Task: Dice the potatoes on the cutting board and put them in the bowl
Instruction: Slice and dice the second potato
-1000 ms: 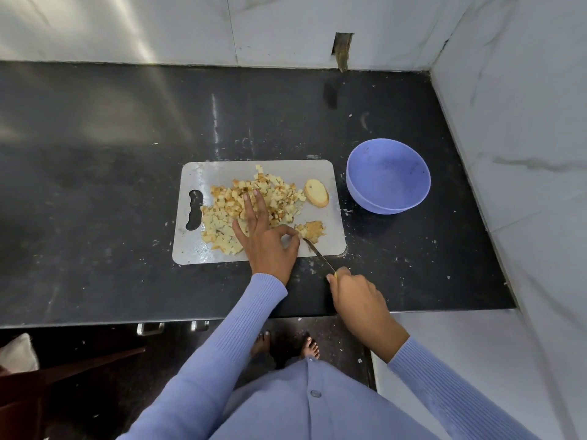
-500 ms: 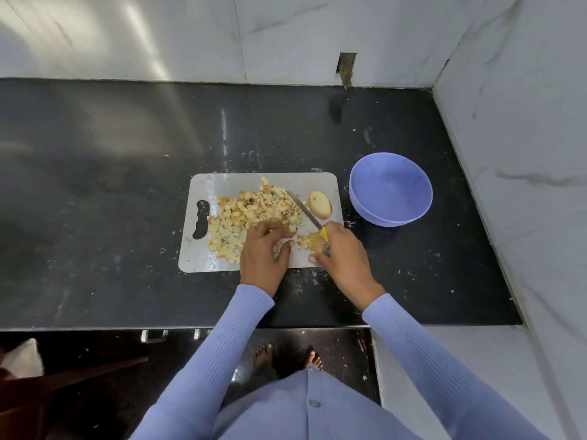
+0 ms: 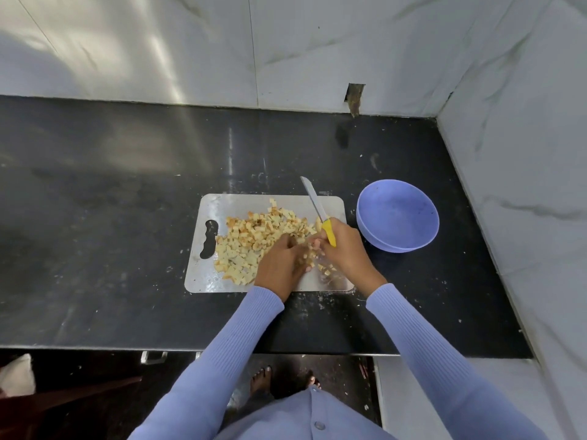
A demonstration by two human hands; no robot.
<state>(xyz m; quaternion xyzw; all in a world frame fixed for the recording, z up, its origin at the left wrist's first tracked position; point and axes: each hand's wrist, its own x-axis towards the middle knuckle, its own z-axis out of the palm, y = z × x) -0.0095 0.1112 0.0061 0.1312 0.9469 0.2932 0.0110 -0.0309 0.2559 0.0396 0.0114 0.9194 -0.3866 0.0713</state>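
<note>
Both hands meet over the lower right part of the board, at mid-frame, and their fingertips blur together there, so whether the left hand pinches any cubes cannot be told; its fingers are curled down into the dice. A few cubes between the two hands are smeared by motion. The potato half seen beside the pile half a second ago is now out of sight, hidden or cut, which of the two is unclear.

Since that earlier frame the knife has swung up: its blade now points toward the upper left, its tip past the board's far edge and over the dark desk, where before it lay low across the pile. The right hand grips the yellow handle, knuckles toward the camera. The left hand has slid right, closer to the right one.

The dice lie heaped across the middle of the board, spreading from the handle slot at left to the hands. The bowl stands just right of the board on the desk, with no dice visible in it. Both sleeves rise from the bottom of the frame, the person's feet showing below the desk edge.
</note>
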